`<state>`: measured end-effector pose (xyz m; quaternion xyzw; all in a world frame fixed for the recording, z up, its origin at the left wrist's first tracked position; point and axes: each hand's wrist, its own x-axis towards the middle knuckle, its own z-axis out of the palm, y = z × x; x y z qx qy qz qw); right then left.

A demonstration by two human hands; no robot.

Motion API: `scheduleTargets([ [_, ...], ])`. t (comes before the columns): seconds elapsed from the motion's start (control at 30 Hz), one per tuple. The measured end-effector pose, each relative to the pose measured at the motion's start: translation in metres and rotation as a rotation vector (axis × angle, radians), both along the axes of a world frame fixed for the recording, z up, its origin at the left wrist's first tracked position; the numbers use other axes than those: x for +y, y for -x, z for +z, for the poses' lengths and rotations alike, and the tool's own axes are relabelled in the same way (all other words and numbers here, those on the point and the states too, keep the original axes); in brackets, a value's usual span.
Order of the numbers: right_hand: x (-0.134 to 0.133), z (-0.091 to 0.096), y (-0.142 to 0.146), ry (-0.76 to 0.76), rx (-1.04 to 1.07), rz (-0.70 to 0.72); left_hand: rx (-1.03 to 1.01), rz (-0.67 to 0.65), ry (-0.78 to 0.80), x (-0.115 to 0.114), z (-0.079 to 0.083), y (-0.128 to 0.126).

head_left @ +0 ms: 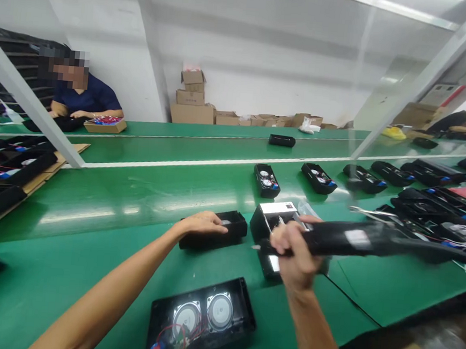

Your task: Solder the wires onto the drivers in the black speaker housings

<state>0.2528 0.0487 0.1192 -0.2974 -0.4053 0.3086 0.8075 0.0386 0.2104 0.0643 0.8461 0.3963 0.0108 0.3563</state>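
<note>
Gripping black tool [327, 238], right hand [296, 249]; over housing [216, 240] edge, left hand [205, 224], grip unclear; green tabletop [220, 265] between.

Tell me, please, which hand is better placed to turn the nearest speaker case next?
Left, probably: left grip touches a narrow black case, holding no tool; right grip is wrapped around a black tool.

The person is working with bare hands, and both the left hand [205, 223] and the right hand [297, 249] are showing uncovered skin at the wrists. The left forearm [121, 289] and the right forearm [315, 331] are also appearing bare, both widening from narrow wrists, while the right hand is looking slightly blurred.
</note>
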Motion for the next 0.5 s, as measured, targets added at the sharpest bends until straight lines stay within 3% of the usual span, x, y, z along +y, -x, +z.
scheduleTargets([
  [0.1,-0.039,-0.008,-0.039,0.188,-0.053,-0.018,0.013,0.044,0.194,0.033,0.014,0.002],
  [0.27,-0.084,-0.051,-0.065,0.612,-0.291,-0.182,0.028,0.133,0.454,0.055,0.016,0.001],
  [0.5,-0.082,-0.069,-0.06,0.647,-0.333,-0.159,-0.038,0.297,0.486,0.058,0.017,0.004],
])
